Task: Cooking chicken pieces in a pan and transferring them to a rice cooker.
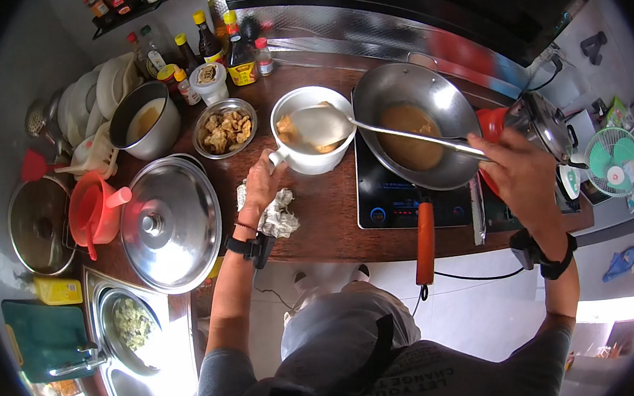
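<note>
My left hand (263, 180) grips the short handle of a white bowl (318, 165) that stands on the brown worktop. With my right hand (513, 172) I hold the long handle of a metal ladle (325, 125), its head over the bowl. Chunks of browned food (286, 127) lie in the bowl, partly hidden by the ladle. To the right, a steel wok (370, 94) with brown liquid (410, 136) in its bottom sits on a black induction cooker (388, 206). Its orange handle (424, 239) points towards me. A crumpled cloth (280, 215) lies beneath my left wrist.
A steel bowl of browned pieces (226, 131), a grey pot (164, 129) and a large metal lid (178, 232) stand on the left. Sauce bottles (240, 55) line the back. A pressure cooker (537, 128) is right of the wok; a sink (135, 383) lies at lower left.
</note>
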`<state>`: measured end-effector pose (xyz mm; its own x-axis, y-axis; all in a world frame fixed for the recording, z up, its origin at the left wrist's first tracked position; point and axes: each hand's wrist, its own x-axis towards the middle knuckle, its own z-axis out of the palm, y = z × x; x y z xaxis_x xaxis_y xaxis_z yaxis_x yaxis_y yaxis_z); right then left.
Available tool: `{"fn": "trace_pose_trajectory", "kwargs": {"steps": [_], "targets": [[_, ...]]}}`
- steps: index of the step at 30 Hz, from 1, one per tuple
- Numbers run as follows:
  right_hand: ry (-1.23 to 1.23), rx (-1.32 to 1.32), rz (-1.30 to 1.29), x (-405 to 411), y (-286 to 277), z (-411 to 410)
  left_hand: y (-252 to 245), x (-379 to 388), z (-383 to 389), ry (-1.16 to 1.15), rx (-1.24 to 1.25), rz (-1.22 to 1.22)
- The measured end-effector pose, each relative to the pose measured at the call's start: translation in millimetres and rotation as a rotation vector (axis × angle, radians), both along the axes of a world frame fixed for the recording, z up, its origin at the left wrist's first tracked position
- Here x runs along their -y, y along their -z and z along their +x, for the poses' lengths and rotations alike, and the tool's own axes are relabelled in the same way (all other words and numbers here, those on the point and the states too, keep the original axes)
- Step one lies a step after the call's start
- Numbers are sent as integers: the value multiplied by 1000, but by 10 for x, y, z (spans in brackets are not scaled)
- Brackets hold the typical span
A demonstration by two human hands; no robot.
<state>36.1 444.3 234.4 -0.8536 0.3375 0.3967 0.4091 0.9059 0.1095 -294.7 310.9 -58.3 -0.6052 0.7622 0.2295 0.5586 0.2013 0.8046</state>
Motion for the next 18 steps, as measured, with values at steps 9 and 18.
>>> {"fn": "trace_pose_trajectory", "kwargs": {"steps": [9, 18], "targets": [[20, 98, 156, -155, 159, -75, -46, 6, 8, 25, -30, 13], [96, 62, 103, -201, 124, -54, -96, 9, 36, 21, -56, 7]]}}
